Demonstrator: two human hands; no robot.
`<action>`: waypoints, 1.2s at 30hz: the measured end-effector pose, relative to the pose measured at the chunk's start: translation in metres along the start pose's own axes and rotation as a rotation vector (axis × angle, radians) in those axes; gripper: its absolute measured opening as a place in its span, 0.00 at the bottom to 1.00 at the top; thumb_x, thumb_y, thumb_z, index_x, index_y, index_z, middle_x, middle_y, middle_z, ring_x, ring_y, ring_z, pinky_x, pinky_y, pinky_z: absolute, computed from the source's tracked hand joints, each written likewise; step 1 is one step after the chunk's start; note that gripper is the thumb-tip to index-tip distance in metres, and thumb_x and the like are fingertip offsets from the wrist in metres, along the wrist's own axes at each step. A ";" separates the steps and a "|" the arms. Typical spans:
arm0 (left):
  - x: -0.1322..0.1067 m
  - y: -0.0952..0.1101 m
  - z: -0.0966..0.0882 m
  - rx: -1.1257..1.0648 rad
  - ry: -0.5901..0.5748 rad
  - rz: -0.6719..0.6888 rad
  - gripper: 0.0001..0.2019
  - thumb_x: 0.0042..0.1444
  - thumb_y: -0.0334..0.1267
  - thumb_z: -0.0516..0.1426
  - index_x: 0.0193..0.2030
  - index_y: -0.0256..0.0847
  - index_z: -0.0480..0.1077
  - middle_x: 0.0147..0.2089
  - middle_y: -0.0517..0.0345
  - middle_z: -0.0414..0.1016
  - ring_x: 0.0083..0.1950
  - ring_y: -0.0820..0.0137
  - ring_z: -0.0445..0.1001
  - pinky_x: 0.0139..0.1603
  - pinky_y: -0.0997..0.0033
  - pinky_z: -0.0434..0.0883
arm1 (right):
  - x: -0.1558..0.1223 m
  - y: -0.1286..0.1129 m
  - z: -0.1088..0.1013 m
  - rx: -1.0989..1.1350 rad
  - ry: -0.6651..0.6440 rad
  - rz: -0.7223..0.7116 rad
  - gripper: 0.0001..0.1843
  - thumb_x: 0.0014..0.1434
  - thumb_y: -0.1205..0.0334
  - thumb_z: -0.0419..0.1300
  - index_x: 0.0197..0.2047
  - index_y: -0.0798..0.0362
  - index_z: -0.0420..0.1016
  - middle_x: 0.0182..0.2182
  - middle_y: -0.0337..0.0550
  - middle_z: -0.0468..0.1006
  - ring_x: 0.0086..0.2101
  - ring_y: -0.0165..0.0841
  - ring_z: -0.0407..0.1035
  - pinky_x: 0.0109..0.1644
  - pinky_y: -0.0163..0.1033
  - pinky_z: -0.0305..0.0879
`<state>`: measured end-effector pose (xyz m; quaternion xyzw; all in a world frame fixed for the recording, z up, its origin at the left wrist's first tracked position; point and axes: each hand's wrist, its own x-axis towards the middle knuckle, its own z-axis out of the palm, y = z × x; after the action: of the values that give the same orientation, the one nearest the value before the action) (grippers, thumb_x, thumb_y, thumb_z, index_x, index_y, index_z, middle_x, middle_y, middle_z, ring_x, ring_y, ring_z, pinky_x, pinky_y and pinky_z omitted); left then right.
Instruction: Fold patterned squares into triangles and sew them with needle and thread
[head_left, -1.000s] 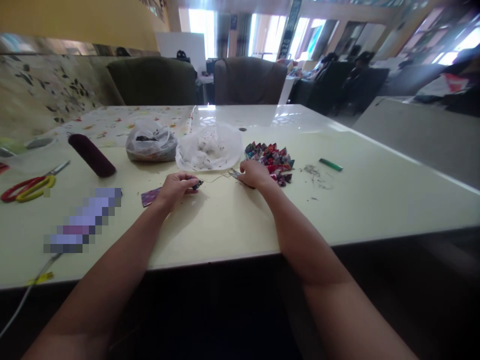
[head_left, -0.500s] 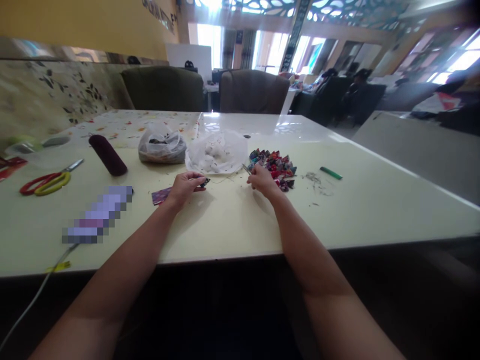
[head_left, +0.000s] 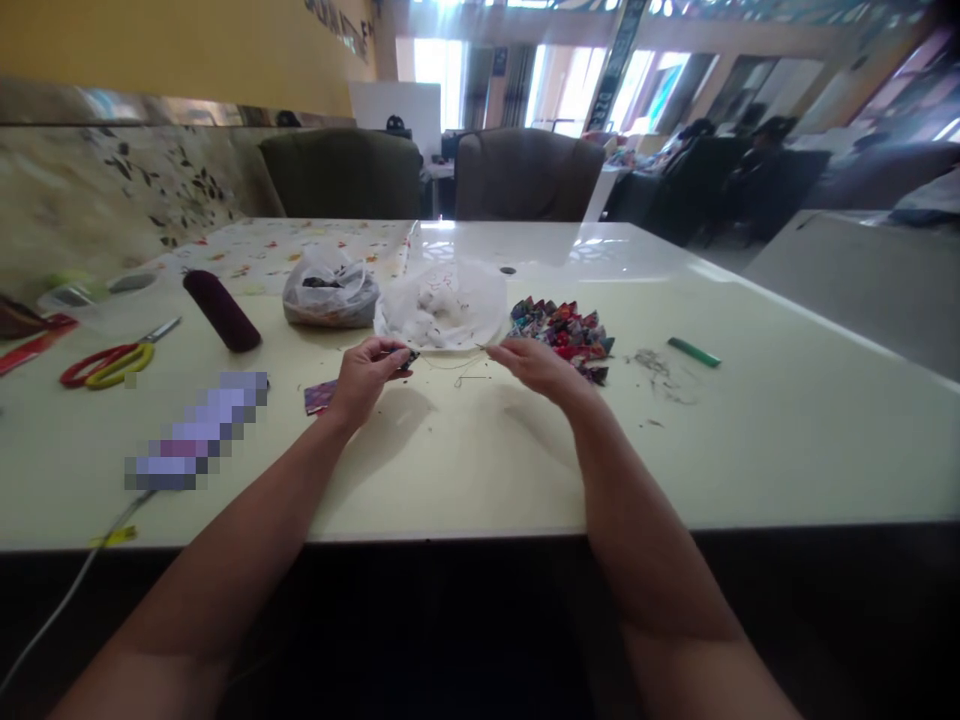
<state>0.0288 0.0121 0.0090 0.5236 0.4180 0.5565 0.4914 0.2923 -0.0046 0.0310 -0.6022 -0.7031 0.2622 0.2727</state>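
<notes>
My left hand (head_left: pixel 363 376) is closed in a pinch on a small dark patterned fabric piece (head_left: pixel 409 360). Between my hands hangs a thin thread (head_left: pixel 450 366), slightly slack above the tabletop. My right hand (head_left: pixel 529 362), fingers pressed together, pinches what looks like a needle (head_left: pixel 482 347); only its thin tip shows. Just beyond the right hand lies a heap of folded multicoloured fabric pieces (head_left: pixel 562 328). A purple patterned cloth piece (head_left: pixel 319 397) is partly hidden behind my left wrist.
A white plastic bag with stuffing (head_left: pixel 442 305) and a tied bag (head_left: pixel 330 290) stand behind. Leftward are a maroon cylinder (head_left: pixel 222 312), red-yellow scissors (head_left: pixel 112 364) and a blurred-out phone-like object (head_left: pixel 199 430) with a cable. A green stick-like item (head_left: pixel 694 352) lies right, near thread scraps (head_left: pixel 660 375).
My right hand has turned so its fingers point left, with the needle tip lower. More thread shows between the hands. The left hand keeps its pinch. The camera view has shifted slightly.
</notes>
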 end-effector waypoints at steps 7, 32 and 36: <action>0.004 -0.001 -0.003 0.073 0.148 -0.029 0.11 0.45 0.38 0.69 0.34 0.37 0.76 0.27 0.58 0.76 0.33 0.69 0.78 0.33 0.70 0.78 | -0.018 0.019 -0.051 -0.188 -0.170 0.302 0.19 0.63 0.46 0.61 0.34 0.53 0.82 0.37 0.49 0.80 0.34 0.36 0.71 0.39 0.40 0.63; -0.011 0.002 0.010 -0.035 -0.102 0.158 0.14 0.45 0.43 0.72 0.33 0.36 0.78 0.40 0.57 0.74 0.36 0.73 0.76 0.38 0.69 0.82 | -0.015 -0.044 0.035 0.699 -0.332 0.041 0.19 0.71 0.48 0.52 0.38 0.55 0.71 0.20 0.29 0.52 0.18 0.21 0.41 0.18 0.29 0.36; -0.012 0.002 0.011 -0.048 -0.126 0.142 0.15 0.45 0.43 0.72 0.34 0.36 0.78 0.38 0.57 0.75 0.37 0.73 0.76 0.38 0.69 0.81 | -0.017 -0.050 0.036 0.719 -0.317 0.052 0.18 0.72 0.50 0.51 0.38 0.55 0.71 0.20 0.29 0.51 0.17 0.21 0.41 0.18 0.29 0.35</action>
<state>0.0387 -0.0004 0.0099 0.5741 0.3345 0.5657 0.4884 0.2346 -0.0299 0.0389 -0.4381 -0.5842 0.5883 0.3474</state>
